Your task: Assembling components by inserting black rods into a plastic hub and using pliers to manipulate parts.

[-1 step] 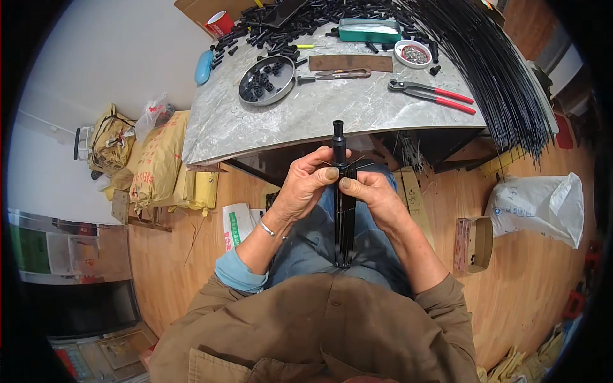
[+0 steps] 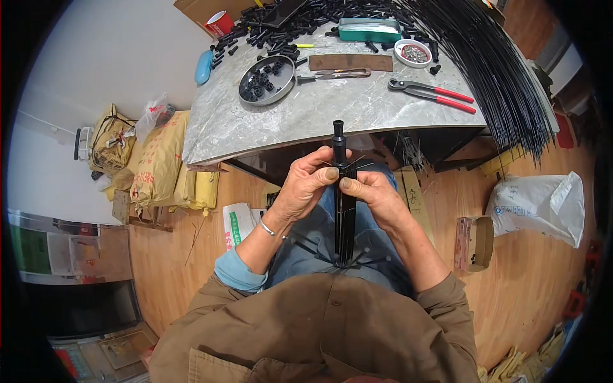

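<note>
Upright over my lap stands a black assembly that looks like a folded umbrella frame (image 2: 345,223), with a stepped, flared black top piece (image 2: 338,137) and slim ribs running down. My left hand (image 2: 311,180) is closed on it from the left, thumb pressed just below the collar. From the other side, my right hand (image 2: 373,195) pinches the same spot with thumb and fingers. A few thin wires stick out sideways at the collar. Near my lap, dark rib ends fan out to both sides, blurred. My fingertips behind the assembly are hidden.
On the grey table (image 2: 217,134) are a round pan (image 2: 281,92) of small black parts, thread snips (image 2: 345,74), red-handled pincers (image 2: 440,97), a dish of metal bits (image 2: 414,54), heaped black pieces, and long black rods (image 2: 504,89). A white sack (image 2: 536,207) and cardboard box (image 2: 474,246) lie right.
The lower rib ends, gathered close together before, now spread left and right over my lap. Both hands keep the same place and grip.
</note>
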Demonstrator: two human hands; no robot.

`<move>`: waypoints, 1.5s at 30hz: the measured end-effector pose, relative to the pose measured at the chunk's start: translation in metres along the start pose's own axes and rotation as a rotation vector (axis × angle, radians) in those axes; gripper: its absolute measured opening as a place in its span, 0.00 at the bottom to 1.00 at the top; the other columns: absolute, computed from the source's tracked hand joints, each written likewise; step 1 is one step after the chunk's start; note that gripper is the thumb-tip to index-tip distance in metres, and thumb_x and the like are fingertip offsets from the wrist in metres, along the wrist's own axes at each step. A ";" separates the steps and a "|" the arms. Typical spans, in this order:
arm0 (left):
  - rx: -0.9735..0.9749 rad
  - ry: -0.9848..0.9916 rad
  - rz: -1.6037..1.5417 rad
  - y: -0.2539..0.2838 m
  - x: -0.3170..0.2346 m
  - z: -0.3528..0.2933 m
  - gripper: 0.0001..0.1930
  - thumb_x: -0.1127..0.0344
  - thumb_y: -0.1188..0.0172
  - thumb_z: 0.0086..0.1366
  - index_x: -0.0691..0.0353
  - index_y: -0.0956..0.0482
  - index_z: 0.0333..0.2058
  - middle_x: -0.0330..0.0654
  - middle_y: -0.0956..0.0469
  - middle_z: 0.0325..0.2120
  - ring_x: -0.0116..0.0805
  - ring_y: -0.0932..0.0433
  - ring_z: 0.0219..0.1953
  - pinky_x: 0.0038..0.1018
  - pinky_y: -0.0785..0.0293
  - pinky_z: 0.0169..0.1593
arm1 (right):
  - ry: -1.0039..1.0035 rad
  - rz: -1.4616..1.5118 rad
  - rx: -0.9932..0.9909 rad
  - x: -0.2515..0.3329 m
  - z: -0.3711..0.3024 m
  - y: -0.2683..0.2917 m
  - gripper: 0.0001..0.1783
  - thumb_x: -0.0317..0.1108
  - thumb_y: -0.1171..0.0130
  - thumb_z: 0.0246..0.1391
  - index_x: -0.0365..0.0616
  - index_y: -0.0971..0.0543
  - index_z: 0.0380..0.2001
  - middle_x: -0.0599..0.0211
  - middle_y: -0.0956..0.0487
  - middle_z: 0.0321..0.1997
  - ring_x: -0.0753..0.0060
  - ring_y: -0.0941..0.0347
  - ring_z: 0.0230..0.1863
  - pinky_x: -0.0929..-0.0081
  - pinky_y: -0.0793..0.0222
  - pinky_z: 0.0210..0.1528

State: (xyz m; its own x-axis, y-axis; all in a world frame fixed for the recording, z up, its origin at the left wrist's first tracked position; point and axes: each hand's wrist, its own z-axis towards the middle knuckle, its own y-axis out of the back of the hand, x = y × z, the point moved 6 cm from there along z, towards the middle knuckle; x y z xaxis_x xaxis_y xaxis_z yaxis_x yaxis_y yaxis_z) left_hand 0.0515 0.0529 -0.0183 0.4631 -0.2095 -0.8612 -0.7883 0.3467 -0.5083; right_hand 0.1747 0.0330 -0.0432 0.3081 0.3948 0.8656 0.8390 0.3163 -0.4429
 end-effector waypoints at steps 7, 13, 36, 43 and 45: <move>-0.087 0.032 -0.086 0.005 0.008 0.000 0.20 0.68 0.38 0.60 0.67 0.28 0.50 0.42 0.24 0.45 0.28 0.24 0.44 0.26 0.29 0.51 | 0.038 -0.126 -0.154 0.003 -0.001 0.002 0.12 0.39 0.34 0.50 0.40 0.20 0.28 0.81 0.25 0.26 0.90 0.36 0.28 0.87 0.41 0.30; -0.121 0.023 -0.036 0.006 0.004 -0.002 0.19 0.69 0.38 0.60 0.67 0.27 0.49 0.42 0.24 0.45 0.28 0.24 0.44 0.26 0.29 0.50 | 0.072 -0.279 -0.225 0.013 -0.004 -0.002 0.13 0.39 0.33 0.48 0.40 0.20 0.27 0.82 0.26 0.23 0.90 0.38 0.25 0.87 0.43 0.26; -0.079 -0.029 -0.099 -0.003 0.010 -0.001 0.22 0.69 0.37 0.58 0.67 0.28 0.51 0.41 0.24 0.45 0.28 0.25 0.45 0.26 0.31 0.52 | 0.080 -0.104 -0.052 0.009 -0.002 0.002 0.16 0.45 0.37 0.51 0.41 0.20 0.26 0.79 0.26 0.23 0.88 0.36 0.25 0.85 0.41 0.26; -0.049 -0.016 -0.083 -0.004 0.007 0.001 0.23 0.67 0.36 0.57 0.67 0.28 0.51 0.41 0.23 0.43 0.29 0.24 0.44 0.27 0.29 0.51 | 0.025 -0.085 -0.015 0.010 -0.005 0.004 0.15 0.43 0.37 0.52 0.41 0.20 0.29 0.80 0.25 0.27 0.88 0.36 0.30 0.84 0.41 0.35; -0.028 -0.010 -0.069 -0.005 0.004 0.002 0.23 0.67 0.36 0.57 0.67 0.28 0.50 0.41 0.23 0.44 0.29 0.24 0.44 0.27 0.30 0.52 | 0.032 -0.060 0.008 0.010 -0.005 0.003 0.15 0.43 0.37 0.52 0.41 0.20 0.29 0.80 0.25 0.27 0.88 0.36 0.30 0.84 0.40 0.35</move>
State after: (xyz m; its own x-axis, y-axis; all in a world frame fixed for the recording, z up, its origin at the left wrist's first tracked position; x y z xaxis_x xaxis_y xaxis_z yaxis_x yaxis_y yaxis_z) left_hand 0.0585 0.0524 -0.0190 0.5206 -0.2231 -0.8241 -0.7655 0.3057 -0.5663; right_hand 0.1827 0.0339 -0.0349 0.2719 0.3474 0.8974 0.8527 0.3453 -0.3920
